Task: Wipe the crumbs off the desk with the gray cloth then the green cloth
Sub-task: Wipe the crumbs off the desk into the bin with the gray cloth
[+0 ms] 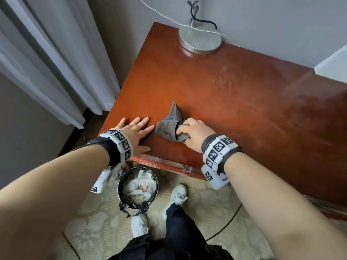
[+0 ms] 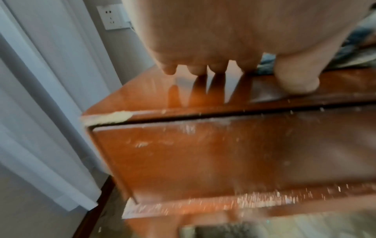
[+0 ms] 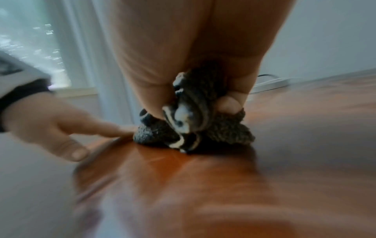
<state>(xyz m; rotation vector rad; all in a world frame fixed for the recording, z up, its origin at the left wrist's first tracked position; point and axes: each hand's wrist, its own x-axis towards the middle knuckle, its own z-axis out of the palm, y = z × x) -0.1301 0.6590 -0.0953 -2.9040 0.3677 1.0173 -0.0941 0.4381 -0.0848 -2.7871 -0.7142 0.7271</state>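
Observation:
The gray cloth (image 1: 170, 126) lies bunched on the red-brown desk (image 1: 234, 94) near its front left part. My right hand (image 1: 191, 131) grips the cloth (image 3: 195, 122) from the right, with fingers and thumb curled round its folds. My left hand (image 1: 136, 131) lies flat on the desk just left of the cloth, fingers straight and spread; its fingertips (image 3: 120, 130) nearly touch the cloth's edge. Pale crumbs and dust (image 2: 260, 199) speckle the desk's front edge and drawer face. No green cloth shows in any view.
A round metal lamp base (image 1: 200, 39) with cords stands at the desk's back. Below the front edge stands a waste bin (image 1: 138, 188) full of tissues, beside my feet on a patterned rug. White curtains (image 1: 47, 59) hang at the left. A wall socket (image 2: 112, 16) is behind.

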